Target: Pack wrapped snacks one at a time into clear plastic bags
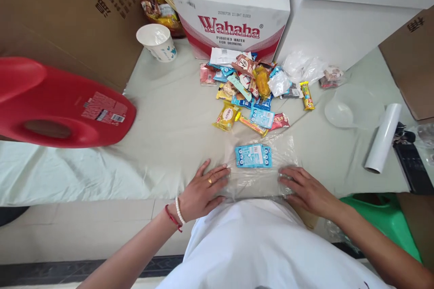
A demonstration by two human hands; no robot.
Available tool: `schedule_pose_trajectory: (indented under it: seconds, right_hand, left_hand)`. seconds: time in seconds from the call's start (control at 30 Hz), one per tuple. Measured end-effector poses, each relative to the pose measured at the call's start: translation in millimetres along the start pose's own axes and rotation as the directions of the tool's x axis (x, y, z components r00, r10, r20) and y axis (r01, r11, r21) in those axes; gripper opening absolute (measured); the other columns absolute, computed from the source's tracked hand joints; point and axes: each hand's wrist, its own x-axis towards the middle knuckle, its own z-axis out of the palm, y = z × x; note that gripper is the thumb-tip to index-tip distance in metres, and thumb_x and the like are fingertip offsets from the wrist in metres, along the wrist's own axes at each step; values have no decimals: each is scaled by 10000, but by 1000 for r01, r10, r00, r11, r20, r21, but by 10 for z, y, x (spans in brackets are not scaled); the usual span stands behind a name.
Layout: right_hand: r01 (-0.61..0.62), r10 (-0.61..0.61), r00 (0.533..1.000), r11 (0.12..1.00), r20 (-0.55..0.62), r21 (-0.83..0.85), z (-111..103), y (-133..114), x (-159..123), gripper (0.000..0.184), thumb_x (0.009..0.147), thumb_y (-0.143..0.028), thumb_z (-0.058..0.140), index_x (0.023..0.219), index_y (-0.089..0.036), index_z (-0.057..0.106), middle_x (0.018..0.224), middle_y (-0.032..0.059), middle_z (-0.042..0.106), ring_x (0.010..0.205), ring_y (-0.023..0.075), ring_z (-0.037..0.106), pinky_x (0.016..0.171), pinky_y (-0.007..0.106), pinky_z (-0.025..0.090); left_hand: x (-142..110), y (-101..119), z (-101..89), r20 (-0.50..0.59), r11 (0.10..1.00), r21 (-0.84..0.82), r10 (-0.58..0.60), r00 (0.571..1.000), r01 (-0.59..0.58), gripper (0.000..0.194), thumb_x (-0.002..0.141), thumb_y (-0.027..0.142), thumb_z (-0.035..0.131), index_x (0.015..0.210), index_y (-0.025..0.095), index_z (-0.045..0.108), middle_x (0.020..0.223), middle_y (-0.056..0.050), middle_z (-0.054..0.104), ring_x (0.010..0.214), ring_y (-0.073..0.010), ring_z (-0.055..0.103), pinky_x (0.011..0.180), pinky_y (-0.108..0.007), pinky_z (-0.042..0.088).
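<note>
A sheet of clear plastic film lies on the pale cloth near the front edge of the table. On its middle rests a light blue snack packet with white print, set crosswise. My left hand, wearing a ring, lies at the film's left edge with its fingers spread. At the right edge, my right hand rests with fingers stretched out over the film. Neither hand touches the packet. Just beyond the film is a heap of wrapped snacks, including a yellow-wrapped cake and a slim yellow-ended stick.
A red jug lies at the left. Behind the heap stands a Wahaha water carton, with a paper cup to its left. A white roll and a translucent round container are at the right.
</note>
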Motion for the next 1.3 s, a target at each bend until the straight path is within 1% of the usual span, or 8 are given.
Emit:
schedule_pose_trajectory:
  seconds: [0.1, 0.4, 0.53, 0.7, 0.83, 1.0, 1.1, 1.3]
  right_hand:
    - [15, -10, 999, 995, -48, 97, 60, 56, -3, 190, 1002, -223, 571, 1136, -236, 704, 1302, 127, 658, 1225, 265, 573, 1008, 463, 515]
    - [-236, 274, 960, 897, -52, 375, -580, 265, 606, 290, 1042, -419, 468, 951, -214, 653, 1078, 80, 725, 898, 185, 678, 812, 313, 522]
    - [-403, 414, 910, 888, -1, 222, -566, 446, 880, 306, 1004, -425, 479, 940, -197, 673, 829, 39, 706, 709, 180, 612, 674, 295, 455]
    - [-503, 505, 862, 849, -30, -164, -609, 445, 1095, 226, 967, -319, 515, 944, -203, 708, 924, 70, 703, 763, 212, 606, 664, 317, 421]
    - [-274, 227, 957, 909, -179, -314, -721, 211, 1340, 368, 919, -239, 620, 1284, -211, 659, 1282, 156, 627, 1135, 330, 539, 897, 438, 486]
    - [174, -183, 983, 942, -5, -286, -639, 94, 1855, 330, 921, -119, 576, 1183, -242, 735, 1550, 92, 469, 1396, 357, 334, 1114, 537, 356]
    - [208, -209, 978, 967, 13, -149, -578, 185, 2162, 183, 928, -205, 609, 995, -219, 778, 1417, 96, 585, 1302, 334, 429, 1070, 501, 379]
    - [2, 5, 987, 999, 161, -37, -604, 251, 2548, 226, 936, -243, 550, 868, -145, 741, 934, 91, 699, 862, 195, 596, 777, 284, 403]
  left_hand:
    - [33, -32, 40, -80, 993, -67, -106, 991, 100, 98, 974, 230, 518, 1021, 239, 604, 1327, -91, 706, 1379, -217, 572, 1283, -500, 172]
    - [437, -172, -134, -148, 898, -132, -436, 888, 419, 200, 1045, 316, 340, 965, 233, 504, 1328, -122, 702, 1286, -227, 635, 1234, -651, 138]
    - [582, -125, -34, -301, 844, -135, -534, 790, 519, 170, 1014, 301, 400, 928, 234, 530, 1237, -106, 737, 1216, -240, 657, 1207, -641, 213]
    - [700, -79, 148, -480, 798, -44, -545, 688, 601, 104, 927, 256, 530, 834, 235, 573, 1277, -117, 699, 1207, -282, 627, 1178, -626, 289]
    - [776, -88, 177, -520, 771, -32, -556, 648, 636, 87, 900, 231, 558, 819, 232, 590, 1235, -109, 695, 1161, -283, 627, 1153, -602, 341]
    - [819, -141, 108, -533, 749, -60, -583, 613, 660, 82, 852, 223, 578, 770, 220, 585, 1203, -130, 672, 1147, -326, 600, 1026, -562, 455]
    - [815, -166, 69, -564, 756, -104, -580, 588, 646, 34, 795, 207, 583, 826, 219, 576, 1190, -143, 639, 1191, -338, 574, 1017, -544, 467]
    - [926, -152, 30, -614, 860, -121, -457, 643, 496, 581, 810, 303, 605, 1357, 196, 437, 1456, -183, 484, 1410, -341, 423, 1178, -558, 348]
